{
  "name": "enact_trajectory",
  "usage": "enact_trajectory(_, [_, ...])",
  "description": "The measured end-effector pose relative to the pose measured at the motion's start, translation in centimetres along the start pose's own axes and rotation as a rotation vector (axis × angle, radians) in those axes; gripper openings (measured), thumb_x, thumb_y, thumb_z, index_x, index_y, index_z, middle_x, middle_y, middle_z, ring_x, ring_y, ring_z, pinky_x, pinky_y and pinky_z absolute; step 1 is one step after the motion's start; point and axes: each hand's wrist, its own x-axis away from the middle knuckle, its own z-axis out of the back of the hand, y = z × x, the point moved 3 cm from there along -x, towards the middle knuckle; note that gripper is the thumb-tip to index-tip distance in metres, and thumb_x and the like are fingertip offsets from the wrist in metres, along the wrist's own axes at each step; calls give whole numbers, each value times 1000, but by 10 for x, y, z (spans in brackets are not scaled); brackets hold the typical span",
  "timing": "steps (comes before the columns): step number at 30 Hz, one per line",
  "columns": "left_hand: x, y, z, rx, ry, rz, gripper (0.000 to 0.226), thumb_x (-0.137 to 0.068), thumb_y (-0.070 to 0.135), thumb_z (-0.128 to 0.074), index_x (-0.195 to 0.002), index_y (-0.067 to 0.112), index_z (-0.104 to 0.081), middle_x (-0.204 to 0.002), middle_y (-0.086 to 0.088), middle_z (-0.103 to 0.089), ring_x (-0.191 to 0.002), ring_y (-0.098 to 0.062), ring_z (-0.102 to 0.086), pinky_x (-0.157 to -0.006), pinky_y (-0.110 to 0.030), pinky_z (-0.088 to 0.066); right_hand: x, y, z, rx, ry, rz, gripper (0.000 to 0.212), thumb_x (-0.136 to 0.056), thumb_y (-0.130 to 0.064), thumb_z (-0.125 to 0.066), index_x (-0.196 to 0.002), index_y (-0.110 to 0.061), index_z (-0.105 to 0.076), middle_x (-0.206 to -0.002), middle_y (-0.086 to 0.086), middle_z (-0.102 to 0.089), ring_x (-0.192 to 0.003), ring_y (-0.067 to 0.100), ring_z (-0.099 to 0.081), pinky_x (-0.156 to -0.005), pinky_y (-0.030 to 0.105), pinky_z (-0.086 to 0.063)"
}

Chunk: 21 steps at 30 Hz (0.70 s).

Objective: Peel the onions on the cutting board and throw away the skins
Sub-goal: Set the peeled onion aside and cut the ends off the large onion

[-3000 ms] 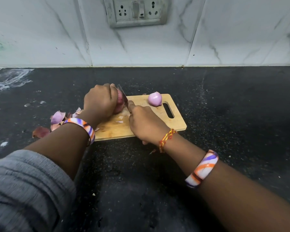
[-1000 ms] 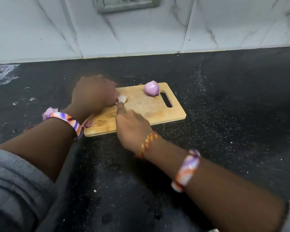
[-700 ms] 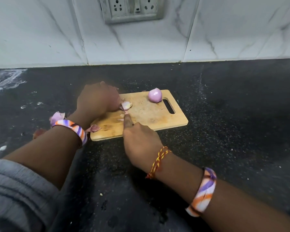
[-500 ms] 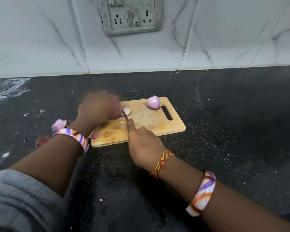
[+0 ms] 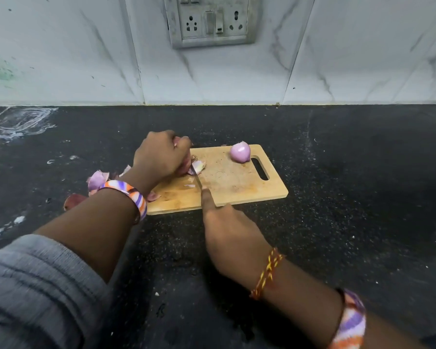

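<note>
Two hands, left hand (image 5: 159, 154) gripping onion (image 5: 184, 165), right hand (image 5: 230, 235) holding knife (image 5: 196, 176)

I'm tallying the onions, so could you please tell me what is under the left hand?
Under the left hand, an onion shows only as pinkish patches between fingers and palm, on the cutting board. The knife blade touches it. Most of the onion is covered, so how peeled it is stays unseen.

Single head-worn wide-angle view, looks forward and down from above near edge of black countertop (image 5: 350, 172); both forearms enter from 6 to 7 o'clock and 5 o'clock; cutting board (image 5: 237, 187) near frame centre, close range; tiled wall (image 5: 61, 51) with socket plate (image 5: 212, 21) at 12 o'clock, cropped by top edge; no second view to overlap
</note>
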Motion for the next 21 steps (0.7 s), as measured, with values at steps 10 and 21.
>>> enact_trajectory(10, [33,-4,6,67,152,20,42,-93,38,-34,-97,1,-55,-90,-23,-61,-81,-33,-52,-64,-33,-33,-52,14,40,-295,153,-14,51,-97,-7,-32,-146,-18,-23,-81,8,-48,-38,16,-52,-29,17,-36])
enact_trajectory(21, [16,8,1,-62,91,117,46,-96,36,-31,-96,-1,-58,-82,-11,-51,-76,-26,-46,-66,-33,-33,-19,1,-1,-61,62,8,68,-93,-3,-37,-151,-13,-1,-119,18,-51,-107,35,-53,-86,42,-43])
